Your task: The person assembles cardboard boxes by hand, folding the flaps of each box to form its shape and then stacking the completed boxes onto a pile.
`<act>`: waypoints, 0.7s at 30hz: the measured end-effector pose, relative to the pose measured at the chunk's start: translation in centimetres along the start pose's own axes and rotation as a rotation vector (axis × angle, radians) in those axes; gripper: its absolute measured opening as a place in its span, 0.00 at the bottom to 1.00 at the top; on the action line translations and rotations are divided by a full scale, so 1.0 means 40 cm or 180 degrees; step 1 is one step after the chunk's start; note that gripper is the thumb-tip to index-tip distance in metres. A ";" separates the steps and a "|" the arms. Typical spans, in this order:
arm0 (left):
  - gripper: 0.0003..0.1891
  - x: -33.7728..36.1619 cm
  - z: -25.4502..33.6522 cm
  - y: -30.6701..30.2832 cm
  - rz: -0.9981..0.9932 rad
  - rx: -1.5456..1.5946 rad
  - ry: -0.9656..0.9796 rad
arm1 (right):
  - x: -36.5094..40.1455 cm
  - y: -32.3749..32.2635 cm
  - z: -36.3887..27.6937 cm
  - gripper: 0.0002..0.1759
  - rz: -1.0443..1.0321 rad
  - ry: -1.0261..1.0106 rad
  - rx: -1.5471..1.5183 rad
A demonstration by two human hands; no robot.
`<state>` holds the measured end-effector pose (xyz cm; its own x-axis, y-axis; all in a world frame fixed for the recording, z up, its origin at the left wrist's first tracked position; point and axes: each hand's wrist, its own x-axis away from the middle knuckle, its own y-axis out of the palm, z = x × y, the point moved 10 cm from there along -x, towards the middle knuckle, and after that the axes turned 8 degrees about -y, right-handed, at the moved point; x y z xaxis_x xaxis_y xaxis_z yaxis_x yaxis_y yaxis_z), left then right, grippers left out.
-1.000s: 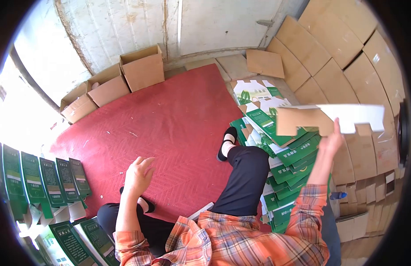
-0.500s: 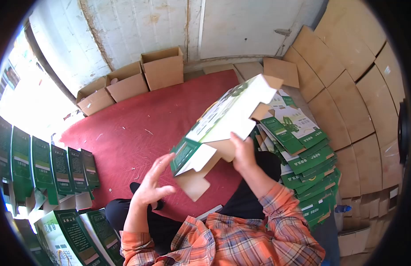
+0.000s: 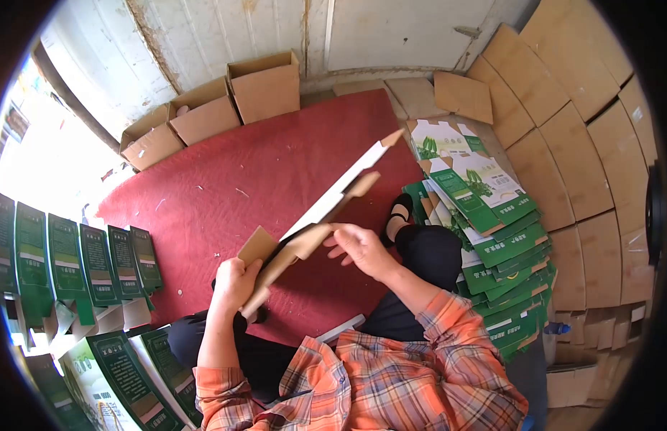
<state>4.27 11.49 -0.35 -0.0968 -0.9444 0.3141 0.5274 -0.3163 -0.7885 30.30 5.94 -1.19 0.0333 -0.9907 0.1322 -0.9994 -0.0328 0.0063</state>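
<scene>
A partly folded carton, white on one side and brown inside, is seen nearly edge-on above the red mat, slanting from lower left to upper right. My left hand is closed around its lower left end, beside a raised brown flap. Near the carton's middle, my right hand has its fingers apart, with the fingertips close to the lower brown edge; contact there is unclear. To the right of my knee lies a stack of flat green and white cartons.
Three open brown boxes stand along the wall. Green cartons stand in a row on the left, with more below. Brown cardboard stacks line the right side. The red mat has small scraps on it.
The carton has turned from showing its printed face to nearly edge-on. My left hand, open before, has closed on its lower end. My right hand has loosened its hold and its fingers have spread.
</scene>
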 end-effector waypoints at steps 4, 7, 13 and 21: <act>0.23 -0.016 -0.019 -0.013 0.0016 0.0382 -0.0096 | 0.020 -0.113 -0.161 0.13 0.0985 -0.1627 0.2133; 0.23 -0.017 -0.023 -0.006 -0.0116 0.0703 -0.0180 | 0.016 -0.069 -0.270 0.21 0.0990 -0.2664 0.3185; 0.21 -0.029 -0.043 -0.005 -0.0099 0.0432 -0.0233 | -0.087 0.018 -0.269 0.13 0.0404 -0.3239 0.3852; 0.18 -0.044 -0.081 -0.023 0.0070 0.0752 -0.0514 | -0.124 0.070 -0.230 0.08 -0.0219 -0.2759 0.5385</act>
<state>1.21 13.15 -1.88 0.0426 -0.9184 0.3933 0.7117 -0.2484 -0.6571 27.37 11.97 7.28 0.5943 -0.7490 -0.2929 0.0318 0.3857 -0.9221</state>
